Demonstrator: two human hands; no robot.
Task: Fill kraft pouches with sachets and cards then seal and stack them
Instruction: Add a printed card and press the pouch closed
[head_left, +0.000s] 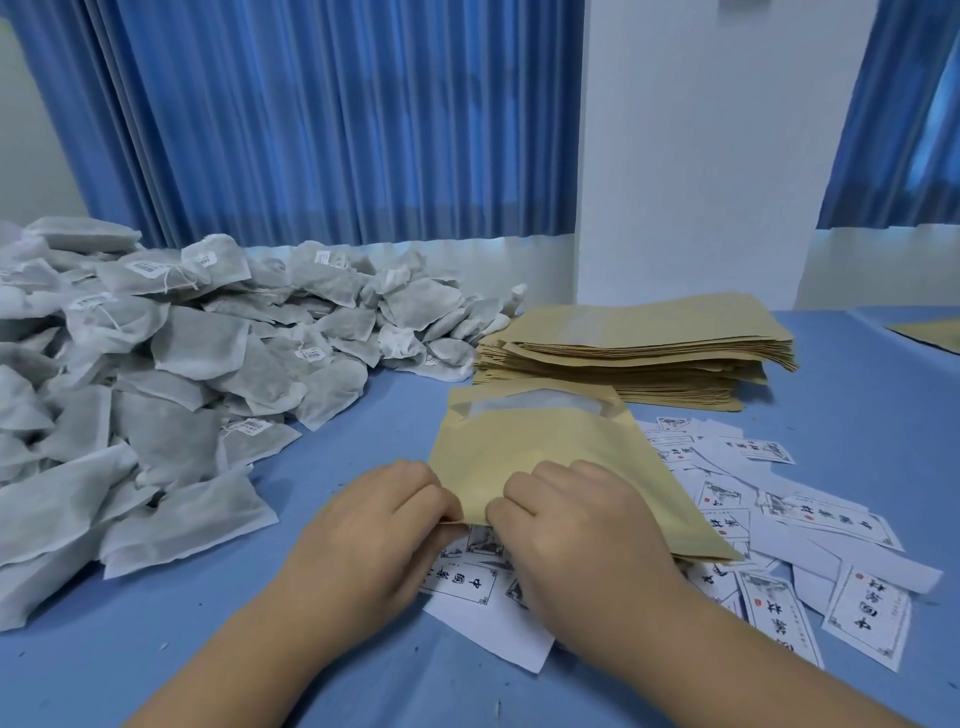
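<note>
Going by the head view, the only one I've got: both hands are in the lower centre of the frame, working the near edge of one kraft pouch (545, 447). It lies on the blue table (156, 675) with its window end pointing away from me. Left hand (384, 525) pinches the edge at the pouch's near left corner. Right hand (576, 525) has its fingers curled onto the same edge, just beside it.

I read this as parting the mouth, though I can't tell if anything's inside yet. To do it well I'd rub the two layers apart rather than yank, and avoid creasing the kraft.

Printed cards (810, 519) lie scattered under and right of the pouch, so watch that none get dragged along. The sachet pile (156, 364) fills the left, and the stack of empty pouches (639, 348) sits centre right.
</note>
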